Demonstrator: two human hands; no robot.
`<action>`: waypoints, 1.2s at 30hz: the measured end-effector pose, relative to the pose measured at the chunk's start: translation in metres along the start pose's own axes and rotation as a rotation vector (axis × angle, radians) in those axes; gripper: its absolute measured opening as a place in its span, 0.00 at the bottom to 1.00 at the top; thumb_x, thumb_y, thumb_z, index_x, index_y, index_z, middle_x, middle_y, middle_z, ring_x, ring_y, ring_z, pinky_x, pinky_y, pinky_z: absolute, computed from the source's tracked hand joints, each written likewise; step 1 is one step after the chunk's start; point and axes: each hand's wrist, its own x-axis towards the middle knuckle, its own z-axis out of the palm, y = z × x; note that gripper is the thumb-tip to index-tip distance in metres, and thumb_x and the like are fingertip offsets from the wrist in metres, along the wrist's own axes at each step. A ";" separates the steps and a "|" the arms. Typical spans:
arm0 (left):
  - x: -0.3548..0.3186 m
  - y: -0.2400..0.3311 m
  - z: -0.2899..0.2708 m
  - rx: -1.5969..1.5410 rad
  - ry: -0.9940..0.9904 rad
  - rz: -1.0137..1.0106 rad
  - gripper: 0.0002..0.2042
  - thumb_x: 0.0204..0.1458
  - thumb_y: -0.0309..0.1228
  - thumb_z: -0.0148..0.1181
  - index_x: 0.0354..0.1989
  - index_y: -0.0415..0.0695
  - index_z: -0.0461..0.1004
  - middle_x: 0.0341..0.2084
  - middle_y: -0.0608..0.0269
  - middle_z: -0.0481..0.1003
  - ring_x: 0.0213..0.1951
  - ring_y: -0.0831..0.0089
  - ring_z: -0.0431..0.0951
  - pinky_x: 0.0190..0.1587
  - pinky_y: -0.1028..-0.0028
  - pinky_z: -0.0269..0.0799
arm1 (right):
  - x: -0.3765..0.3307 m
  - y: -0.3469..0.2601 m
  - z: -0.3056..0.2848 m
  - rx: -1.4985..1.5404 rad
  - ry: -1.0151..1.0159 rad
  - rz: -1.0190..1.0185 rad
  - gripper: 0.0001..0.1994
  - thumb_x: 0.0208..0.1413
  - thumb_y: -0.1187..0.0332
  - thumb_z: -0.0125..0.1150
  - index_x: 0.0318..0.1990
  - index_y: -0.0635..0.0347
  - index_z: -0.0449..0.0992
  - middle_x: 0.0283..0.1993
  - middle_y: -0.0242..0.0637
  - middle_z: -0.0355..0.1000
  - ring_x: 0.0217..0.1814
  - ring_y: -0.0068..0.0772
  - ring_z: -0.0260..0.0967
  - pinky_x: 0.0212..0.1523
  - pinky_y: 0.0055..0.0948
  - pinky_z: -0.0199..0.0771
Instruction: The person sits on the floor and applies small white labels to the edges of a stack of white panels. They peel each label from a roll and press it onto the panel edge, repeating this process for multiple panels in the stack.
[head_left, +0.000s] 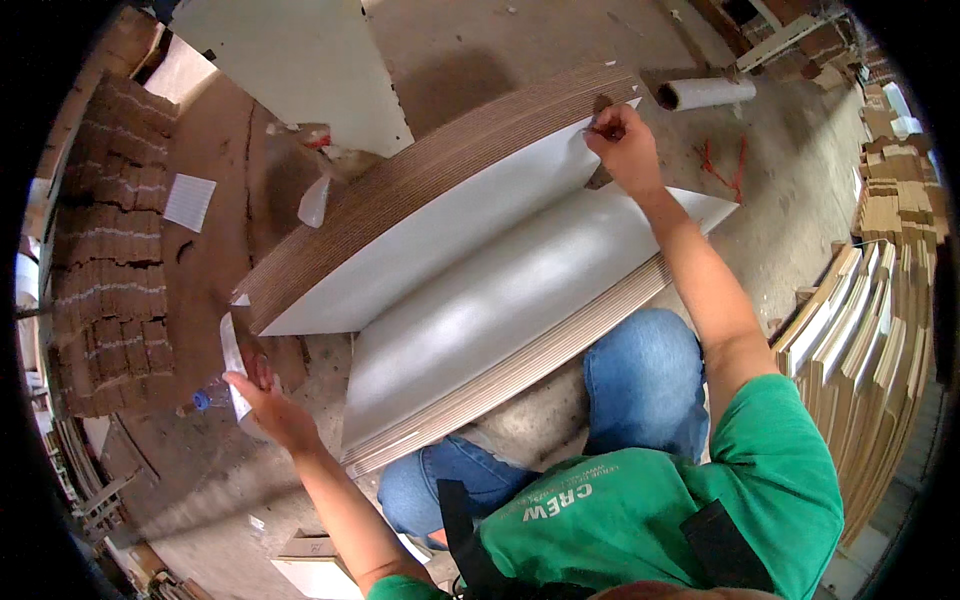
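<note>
I see my right hand (622, 140) stretched out toward one o'clock, its fingers (600, 128) pinched shut on the far edge of a lifted white sheet (450, 225) — the topmost board of a thick stack of white-faced cardboard sheets (520, 300) that lies tilted across the middle of the view, resting over my knees in blue jeans (645, 385). The lifted sheet stands open like a book cover, its brown corrugated edges fanned along the upper side, while the glossy sheet below it bows slightly and catches the light. My left hand (268, 405) sits low at about eight o'clock, just off the near-left corner of the stack, fingers closed around a narrow white paper strip (232, 365) that rises upright from the grip. Just beside that hand, on the concrete floor (520, 50), lies a clear plastic bottle with a blue cap (200, 402). At nine o'clock piles of brown cardboard dividers (110, 250) stand well apart from the stack, with a small white lined paper (189, 202) lying near them. At three o'clock, more flat boards lean on edge in a row (860, 330). Near twelve to one o'clock a white roll (705, 93) lies on the floor, some red cord (722, 165) near it.
</note>
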 end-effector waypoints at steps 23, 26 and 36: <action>-0.005 -0.018 0.003 -0.027 -0.004 0.020 0.27 0.58 0.51 0.35 0.46 0.35 0.64 0.39 0.59 0.68 0.45 0.70 0.67 0.53 0.71 0.56 | -0.007 -0.023 -0.037 0.240 -0.038 0.090 0.12 0.46 0.77 0.59 0.40 0.64 0.72 0.35 0.29 0.69 0.37 0.17 0.65 0.40 0.18 0.66; -0.006 -0.018 0.000 0.011 -0.017 0.003 0.26 0.58 0.51 0.35 0.44 0.37 0.65 0.37 0.61 0.69 0.44 0.71 0.67 0.52 0.72 0.57 | -0.004 -0.032 -0.042 0.321 -0.040 0.107 0.12 0.46 0.78 0.58 0.41 0.64 0.72 0.35 0.29 0.69 0.38 0.19 0.65 0.42 0.18 0.66; -0.014 -0.013 -0.004 0.049 0.008 0.009 0.27 0.58 0.52 0.34 0.43 0.38 0.67 0.34 0.62 0.72 0.39 0.75 0.69 0.46 0.75 0.60 | 0.008 -0.034 -0.042 0.480 -0.088 0.110 0.15 0.43 0.78 0.59 0.42 0.64 0.71 0.35 0.32 0.70 0.39 0.23 0.67 0.43 0.21 0.67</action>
